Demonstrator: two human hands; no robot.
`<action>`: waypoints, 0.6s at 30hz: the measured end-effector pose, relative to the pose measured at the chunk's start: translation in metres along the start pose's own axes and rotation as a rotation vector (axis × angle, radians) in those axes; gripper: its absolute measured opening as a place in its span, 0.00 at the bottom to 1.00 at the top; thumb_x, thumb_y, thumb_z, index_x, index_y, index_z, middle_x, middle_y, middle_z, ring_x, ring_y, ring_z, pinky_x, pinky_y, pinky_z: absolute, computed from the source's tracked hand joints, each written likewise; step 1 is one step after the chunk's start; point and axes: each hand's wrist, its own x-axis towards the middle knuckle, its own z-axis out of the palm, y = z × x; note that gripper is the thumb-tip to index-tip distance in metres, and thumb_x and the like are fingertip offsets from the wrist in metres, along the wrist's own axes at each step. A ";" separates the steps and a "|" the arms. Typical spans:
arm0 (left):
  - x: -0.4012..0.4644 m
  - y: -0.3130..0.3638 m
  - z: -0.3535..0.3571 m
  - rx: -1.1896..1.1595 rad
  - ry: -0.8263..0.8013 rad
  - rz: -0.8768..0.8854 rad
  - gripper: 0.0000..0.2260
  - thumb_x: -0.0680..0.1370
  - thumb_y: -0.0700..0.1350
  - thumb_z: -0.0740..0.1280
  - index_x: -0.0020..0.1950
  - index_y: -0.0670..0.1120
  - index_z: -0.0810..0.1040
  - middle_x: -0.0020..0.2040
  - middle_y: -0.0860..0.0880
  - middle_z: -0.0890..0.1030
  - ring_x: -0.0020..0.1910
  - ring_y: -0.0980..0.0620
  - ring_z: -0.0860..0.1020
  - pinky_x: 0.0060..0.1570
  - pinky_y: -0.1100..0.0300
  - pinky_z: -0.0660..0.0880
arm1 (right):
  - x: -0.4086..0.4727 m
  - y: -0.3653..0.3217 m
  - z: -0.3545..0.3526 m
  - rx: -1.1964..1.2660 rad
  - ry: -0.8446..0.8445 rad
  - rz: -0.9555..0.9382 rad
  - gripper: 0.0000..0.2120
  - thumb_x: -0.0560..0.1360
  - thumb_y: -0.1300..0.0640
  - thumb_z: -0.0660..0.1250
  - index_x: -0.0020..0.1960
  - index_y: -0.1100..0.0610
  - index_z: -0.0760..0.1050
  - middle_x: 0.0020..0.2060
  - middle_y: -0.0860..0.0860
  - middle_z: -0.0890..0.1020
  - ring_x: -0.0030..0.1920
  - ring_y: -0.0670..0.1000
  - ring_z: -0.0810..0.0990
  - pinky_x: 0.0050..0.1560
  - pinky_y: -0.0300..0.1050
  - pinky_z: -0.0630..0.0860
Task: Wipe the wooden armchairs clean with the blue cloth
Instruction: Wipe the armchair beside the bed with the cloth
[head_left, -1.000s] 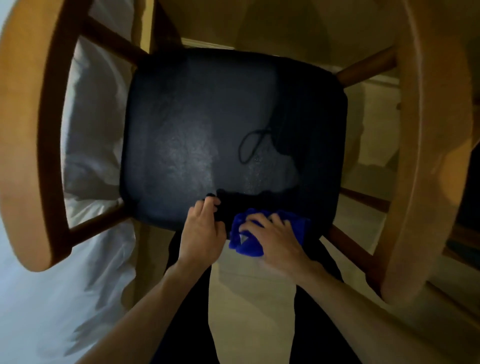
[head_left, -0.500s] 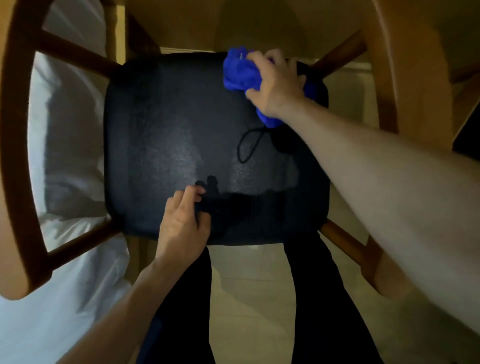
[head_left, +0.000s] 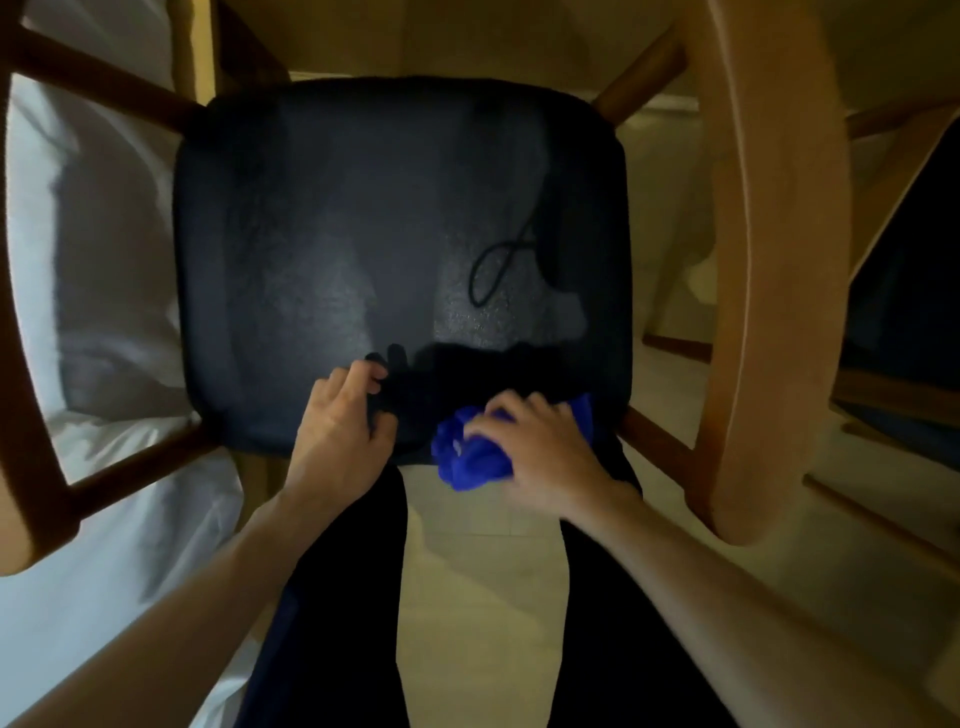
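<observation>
A wooden armchair with a dark padded seat (head_left: 363, 234) fills the view from above, its curved right armrest (head_left: 769, 260) and left armrest (head_left: 21, 364) on either side. My right hand (head_left: 545, 462) grips a bunched blue cloth (head_left: 467, 457) at the seat's front edge, right of centre. My left hand (head_left: 337, 431) rests on the front edge of the seat with its fingers curled over the cushion. A thin dark loop of cord (head_left: 493, 270) lies on the seat's right half.
White bedding (head_left: 104, 260) lies close on the left behind the armrest. Part of a second wooden chair (head_left: 893, 218) stands at the right. My dark trouser legs (head_left: 343, 597) stand on the pale tiled floor (head_left: 478, 597) in front of the seat.
My right hand swept the blue cloth from the seat's front edge to its far right corner and has come back to the front edge. My left hand stayed on the front edge.
</observation>
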 end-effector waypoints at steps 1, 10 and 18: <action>0.000 -0.001 -0.001 0.009 -0.013 0.010 0.18 0.73 0.36 0.67 0.62 0.43 0.72 0.55 0.46 0.76 0.55 0.46 0.71 0.56 0.56 0.68 | 0.007 0.001 -0.014 0.051 0.052 0.019 0.28 0.69 0.52 0.71 0.67 0.41 0.69 0.64 0.46 0.68 0.59 0.56 0.70 0.57 0.54 0.68; 0.021 -0.014 -0.023 -0.071 0.122 -0.057 0.17 0.75 0.40 0.66 0.63 0.45 0.71 0.56 0.48 0.75 0.55 0.49 0.70 0.54 0.61 0.64 | 0.206 -0.002 -0.196 0.074 0.650 0.144 0.26 0.70 0.49 0.66 0.68 0.46 0.71 0.68 0.47 0.72 0.66 0.55 0.72 0.63 0.53 0.71; 0.027 -0.045 -0.058 -0.021 0.157 -0.133 0.16 0.75 0.39 0.66 0.62 0.43 0.71 0.55 0.45 0.74 0.55 0.45 0.70 0.56 0.57 0.64 | 0.200 -0.043 -0.091 -0.035 0.366 0.009 0.27 0.67 0.48 0.71 0.65 0.47 0.72 0.68 0.50 0.70 0.58 0.61 0.74 0.58 0.52 0.73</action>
